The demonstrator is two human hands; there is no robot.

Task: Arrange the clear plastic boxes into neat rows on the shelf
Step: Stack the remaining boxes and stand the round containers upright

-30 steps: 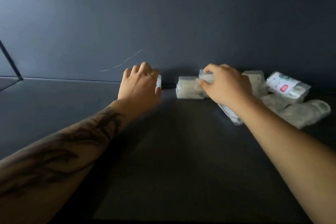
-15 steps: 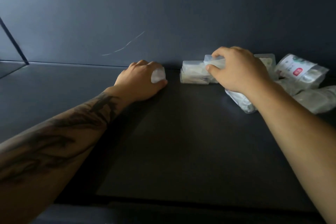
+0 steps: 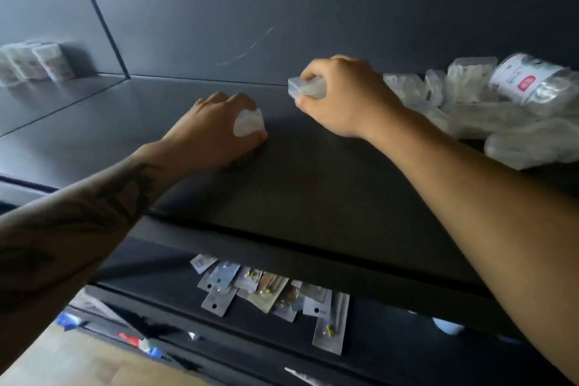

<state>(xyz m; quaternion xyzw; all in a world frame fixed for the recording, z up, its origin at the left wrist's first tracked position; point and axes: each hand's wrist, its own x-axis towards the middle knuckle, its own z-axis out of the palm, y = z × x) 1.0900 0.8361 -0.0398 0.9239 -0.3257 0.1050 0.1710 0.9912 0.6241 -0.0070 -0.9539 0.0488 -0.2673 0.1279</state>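
My left hand [image 3: 216, 131] rests low on the dark shelf [image 3: 313, 185] with its fingers curled round a small clear plastic box [image 3: 249, 123], mostly hidden in the palm. My right hand [image 3: 341, 97] grips another clear plastic box [image 3: 305, 88] between thumb and fingers, just above the shelf near the back wall. To the right lies a loose heap of clear plastic boxes and packets [image 3: 470, 103], tumbled at odd angles, partly hidden behind my right wrist.
A labelled clear jar [image 3: 529, 78] lies on its side atop the heap. Several boxes [image 3: 34, 63] stand at the far left past a divider. Below the shelf's front edge [image 3: 313, 257], carded packets [image 3: 266, 291] lie on a lower shelf.
The view has tilted down, showing the lower shelf. My right hand has carried its box leftward, away from the heap. My left hand has stayed low on the shelf with its box.
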